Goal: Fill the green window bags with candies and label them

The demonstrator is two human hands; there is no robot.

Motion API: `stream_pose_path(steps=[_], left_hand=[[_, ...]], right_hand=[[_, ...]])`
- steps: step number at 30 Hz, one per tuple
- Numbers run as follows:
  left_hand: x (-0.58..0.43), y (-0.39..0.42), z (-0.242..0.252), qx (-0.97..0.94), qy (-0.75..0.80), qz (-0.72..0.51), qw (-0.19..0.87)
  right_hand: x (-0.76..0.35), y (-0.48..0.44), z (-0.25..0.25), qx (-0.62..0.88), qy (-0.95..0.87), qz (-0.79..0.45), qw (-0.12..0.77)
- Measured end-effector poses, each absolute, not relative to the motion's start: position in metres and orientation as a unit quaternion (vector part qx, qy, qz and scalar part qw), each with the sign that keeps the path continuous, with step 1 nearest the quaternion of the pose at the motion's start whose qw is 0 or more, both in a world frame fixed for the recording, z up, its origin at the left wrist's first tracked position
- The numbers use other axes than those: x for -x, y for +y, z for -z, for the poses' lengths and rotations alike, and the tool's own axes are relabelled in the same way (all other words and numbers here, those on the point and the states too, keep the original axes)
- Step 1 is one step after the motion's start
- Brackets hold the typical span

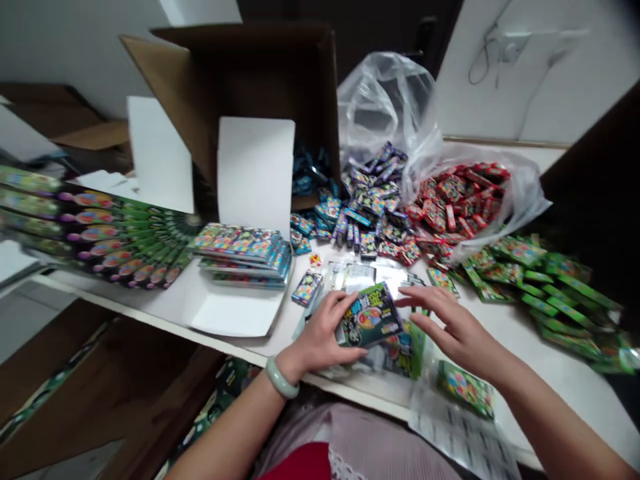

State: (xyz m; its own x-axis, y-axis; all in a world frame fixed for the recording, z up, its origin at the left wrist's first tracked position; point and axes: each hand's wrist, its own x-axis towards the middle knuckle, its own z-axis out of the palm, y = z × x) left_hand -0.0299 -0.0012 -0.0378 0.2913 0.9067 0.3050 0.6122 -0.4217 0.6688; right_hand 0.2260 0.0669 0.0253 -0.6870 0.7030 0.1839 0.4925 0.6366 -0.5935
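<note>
Packet of green printed card, tilted, inside the left hand, with thumb on its top face and fingers under its lower edge: a hand clamped on it, not only resting. Right hand open and apart from the left, with fingers spread in the air just beside the far corner of the packet; no clear touching between them. Jade bangle around the left wrist.

Directly ahead of both hands, silver foil packets in a loose group on the desk. Farther ahead, scattered blue and purple packets, and, ahead and to the right of the right hand, red packets lying on a clear plastic bag. Right of the right hand, a wide spread of green packets. Just below the same hand, a small green packet and a printed sheet at the desk edge.

Left of the left hand, a stack of flat boxes on a white lid, and farther left, long green boxes in a fan. Ahead of the left hand, an open cardboard box.
</note>
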Motion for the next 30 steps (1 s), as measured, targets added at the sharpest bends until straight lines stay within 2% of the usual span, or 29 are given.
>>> stream_pose_path(steps=[4,9,14,19,24,30], left_hand=[[0.038,-0.005,0.039,-0.758,0.497,-0.354,0.231],[0.058,-0.013,0.032,-0.706,0.507,-0.385,0.310],[0.072,-0.019,0.028,-0.667,0.496,-0.428,0.354],[0.081,-0.023,0.034,-0.659,0.525,-0.408,0.352],[0.090,-0.020,0.040,-0.671,0.531,-0.404,0.324],[0.088,-0.013,0.039,-0.689,0.532,-0.401,0.286]], right_hand=[[-0.206,0.074,-0.021,0.315,-0.894,-0.274,0.160],[-0.165,0.125,-0.010,0.379,-0.816,-0.342,0.271],[-0.098,0.207,0.006,0.458,-0.845,-0.185,0.204],[-0.057,0.252,0.017,0.512,-0.813,-0.163,0.223],[-0.079,0.253,0.018,0.525,-0.768,-0.252,0.268],[-0.157,0.196,0.019,0.480,-0.681,-0.462,0.304]])
